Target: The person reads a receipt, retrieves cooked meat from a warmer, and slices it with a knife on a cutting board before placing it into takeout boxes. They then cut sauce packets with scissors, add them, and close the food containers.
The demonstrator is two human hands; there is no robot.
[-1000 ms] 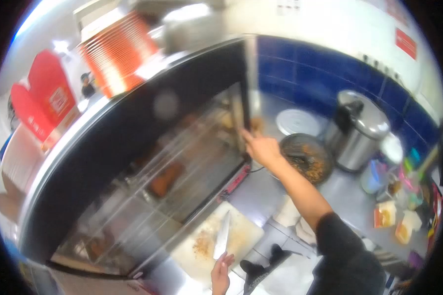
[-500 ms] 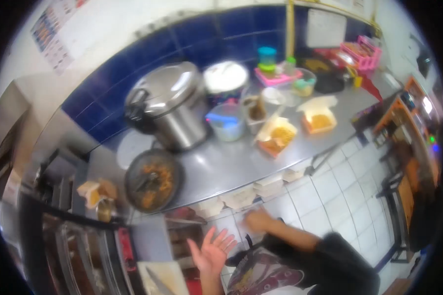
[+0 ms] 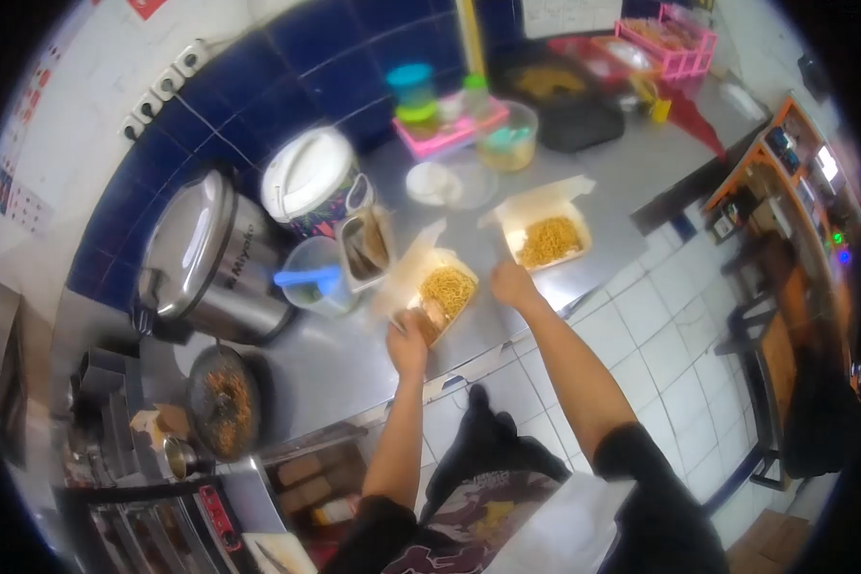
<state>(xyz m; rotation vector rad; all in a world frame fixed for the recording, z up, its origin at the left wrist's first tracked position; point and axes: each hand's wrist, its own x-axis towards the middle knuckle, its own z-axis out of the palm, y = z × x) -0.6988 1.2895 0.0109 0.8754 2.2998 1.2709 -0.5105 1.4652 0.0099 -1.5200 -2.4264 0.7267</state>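
Observation:
In the head view, my left hand (image 3: 408, 342) is at the lower left corner of an open paper takeaway box (image 3: 457, 313), its fingers closed at the edge. This box holds yellow noodles (image 3: 447, 289) and a pale brown piece of food (image 3: 434, 314). My right hand (image 3: 515, 285) has curled fingers by the lower left corner of a second open takeaway box (image 3: 572, 256), also with noodles (image 3: 551, 241). Whether the right fingers grip that box or something small is hard to make out. Both box lids are folded back.
Left of the boxes on the steel counter (image 3: 330, 368) stand a clear tub with a blue handle (image 3: 320, 277), a metal container (image 3: 364, 251), a white-lidded pot (image 3: 311, 177), a large steel cooker (image 3: 225, 258) and a pan of food (image 3: 223, 402). A pink tray (image 3: 454, 132) is behind.
Both hands have moved up from in front of my body to the two takeaway boxes. The left hand was spread open before and is now closed. My view has shifted right.

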